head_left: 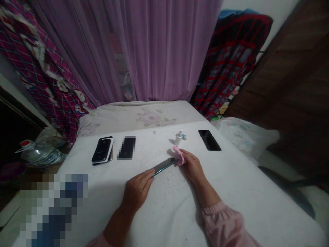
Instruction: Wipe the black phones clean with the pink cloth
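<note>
In the head view, a person's left hand point(138, 188) pinches the near end of one phone point(165, 165) over the middle of a white-covered surface point(161, 216), well inside its edges, as the right hand point(194, 167) pinches one pink cloth point(180, 158) at the far end. One white bottle point(178, 138) stands just beyond. A stack of at least three phones point(102, 151) lies near the left edge; one black phone point(209, 140) lies toward the right edge, white covering stretching between it and the right hand.
</note>
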{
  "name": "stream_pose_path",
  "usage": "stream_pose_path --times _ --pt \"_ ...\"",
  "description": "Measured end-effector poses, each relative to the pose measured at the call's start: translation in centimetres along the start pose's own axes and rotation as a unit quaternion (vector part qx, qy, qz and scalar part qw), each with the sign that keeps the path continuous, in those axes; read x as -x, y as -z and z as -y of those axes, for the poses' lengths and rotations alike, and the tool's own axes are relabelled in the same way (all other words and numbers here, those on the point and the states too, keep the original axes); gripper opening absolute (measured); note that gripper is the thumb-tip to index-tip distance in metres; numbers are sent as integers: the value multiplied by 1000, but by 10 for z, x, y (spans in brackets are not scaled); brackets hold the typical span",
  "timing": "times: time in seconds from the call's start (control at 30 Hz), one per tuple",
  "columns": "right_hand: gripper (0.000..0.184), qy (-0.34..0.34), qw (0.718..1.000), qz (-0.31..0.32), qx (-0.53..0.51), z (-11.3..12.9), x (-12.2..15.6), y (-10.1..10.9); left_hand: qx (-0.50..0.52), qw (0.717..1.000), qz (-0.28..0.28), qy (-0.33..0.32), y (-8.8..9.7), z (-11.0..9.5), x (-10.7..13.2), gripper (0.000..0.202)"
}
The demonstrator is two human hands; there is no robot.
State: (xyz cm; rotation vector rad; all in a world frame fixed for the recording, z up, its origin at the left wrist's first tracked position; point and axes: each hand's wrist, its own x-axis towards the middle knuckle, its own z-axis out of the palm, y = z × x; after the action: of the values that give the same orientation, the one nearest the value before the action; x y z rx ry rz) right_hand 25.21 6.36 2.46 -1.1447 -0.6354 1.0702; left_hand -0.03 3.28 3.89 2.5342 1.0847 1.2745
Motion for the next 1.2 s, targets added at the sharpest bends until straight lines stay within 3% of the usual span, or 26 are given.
stream_pose_path --times 0.1,0.33,0.53,0.77,0.93,1.2 --pt "37 -21 998 45 -42 3 -3 7 16 1000 11 -6 -3 -2 0 26" --pt "41 -16 999 36 -28 9 -3 15 23 1000 6 -7 -7 -1 -1 27" --pt "42 24 1000 -12 0 9 -4 18 38 999 3 12 -8 -3 -2 24" --pt "33 106 987 -44 111 6 -4 18 16 998 50 -19 -10 -5 1 25" --pt "19 228 945 -21 235 5 0 16 -21 994 76 -73 -15 -7 4 24" --pt "33 302 832 82 459 1 16 4 -45 992 100 -61 -18 -8 7 22"
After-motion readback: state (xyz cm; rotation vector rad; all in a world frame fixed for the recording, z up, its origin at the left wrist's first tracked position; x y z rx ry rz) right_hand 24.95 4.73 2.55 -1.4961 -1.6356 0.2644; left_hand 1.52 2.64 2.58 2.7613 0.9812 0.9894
